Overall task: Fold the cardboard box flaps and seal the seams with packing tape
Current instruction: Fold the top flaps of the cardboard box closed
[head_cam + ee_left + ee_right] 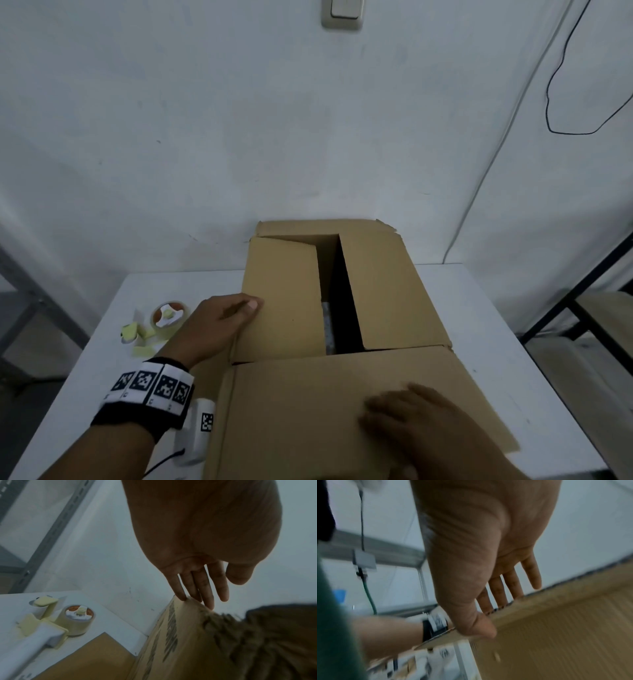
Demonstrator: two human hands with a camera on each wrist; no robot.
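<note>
A brown cardboard box (404, 329) stands on the white table (507, 342). Its left flap (284, 294) and right flap (394, 291) are folded inward with a dark gap between them. The far flap (308, 226) stands at the back, and the near flap (301, 418) juts toward me. My left hand (239, 308) rests at the left flap's outer edge with straight fingers (209, 597) touching the cardboard and the thumb on top. My right hand (404, 418) pinches the near flap (556, 635), thumb (481, 628) on one face and fingers on the other. A packing tape roll (170, 317) (78, 620) lies left of the box.
Yellowish tape scraps (132, 332) lie beside the roll. A white device with a marker (200, 431) sits by my left wrist. A metal rack (34, 291) stands to the left and a dark frame (582, 298) to the right. The wall (239, 137) is close behind the box.
</note>
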